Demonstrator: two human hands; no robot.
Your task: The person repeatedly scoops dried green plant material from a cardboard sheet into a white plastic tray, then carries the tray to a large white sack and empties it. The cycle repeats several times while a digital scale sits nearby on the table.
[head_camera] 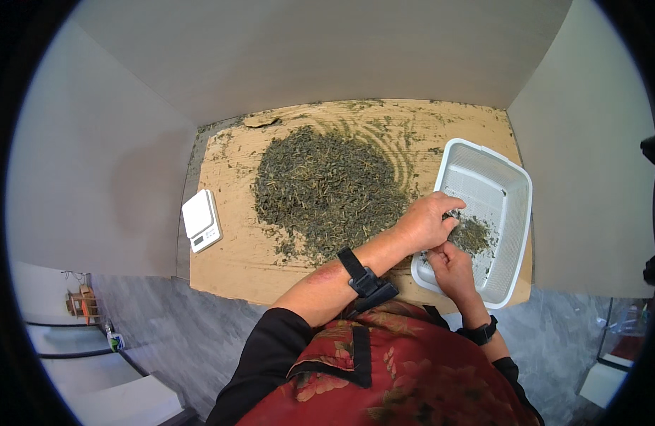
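A large heap of dried, dark green leaf pieces mixed with yellowish stems (327,186) lies on a sheet of cardboard (231,266). To its right, a white perforated plastic basket (523,213) holds a small pile of the same leaf material (474,234). My left hand (428,221) reaches across to the basket's near left side, its thumb and index finger apart beside the small pile. My right hand (452,271) is just below it, over the basket's rim, with fingertips pinched together close to my left hand. Whether anything is between the fingers of either hand cannot be made out.
A white digital kitchen scale (202,221) stands at the cardboard's left edge. A torn brown piece (261,122) lies at the far left. Grey panels (327,53) enclose the far side and both sides. Leaf crumbs are scattered over the cardboard.
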